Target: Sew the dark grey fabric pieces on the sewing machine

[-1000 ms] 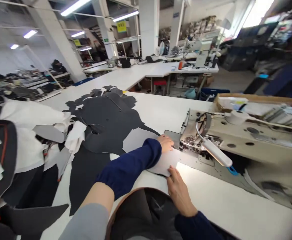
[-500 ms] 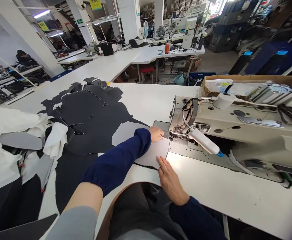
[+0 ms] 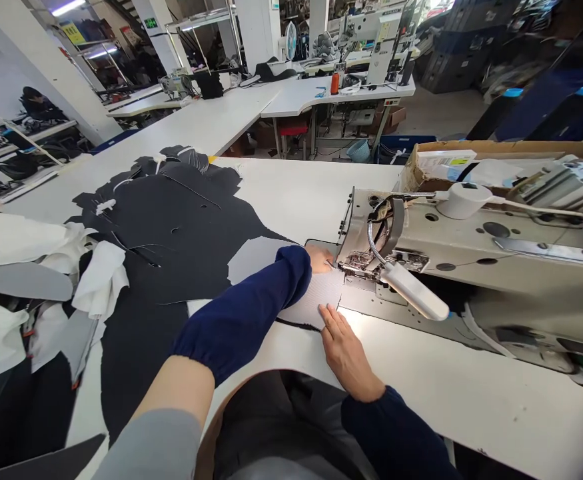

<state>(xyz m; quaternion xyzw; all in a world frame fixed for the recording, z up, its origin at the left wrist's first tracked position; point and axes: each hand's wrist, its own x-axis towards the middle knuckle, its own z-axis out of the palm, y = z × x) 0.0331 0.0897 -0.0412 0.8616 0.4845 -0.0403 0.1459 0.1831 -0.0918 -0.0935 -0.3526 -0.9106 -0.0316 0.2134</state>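
A light grey fabric piece (image 3: 305, 308) with a dark lower edge lies flat on the white table, its right side at the needle area of a sewing machine (image 3: 364, 261). My left hand (image 3: 320, 259) is on its upper part, close to the presser foot; the fingers are closed on the fabric, partly hidden by the blue sleeve cover. Nearer to me, my right hand (image 3: 348, 353) rests with outstretched fingers on the right edge of the piece. Beyond my left wrist, a small grey panel (image 3: 316, 245) with a dark edge sits beside the machine head.
Black fabric pieces (image 3: 171, 227) spread over the table to the left. White and grey cloth pieces (image 3: 98, 280) are heaped farther left. A white lamp (image 3: 414, 290) hangs over the machine bed, and a cardboard box (image 3: 416, 167) stands behind the machine.
My left hand and the grey fabric piece have shifted slightly toward the machine. My right hand stays on the fabric edge. The whole view has tilted a little.
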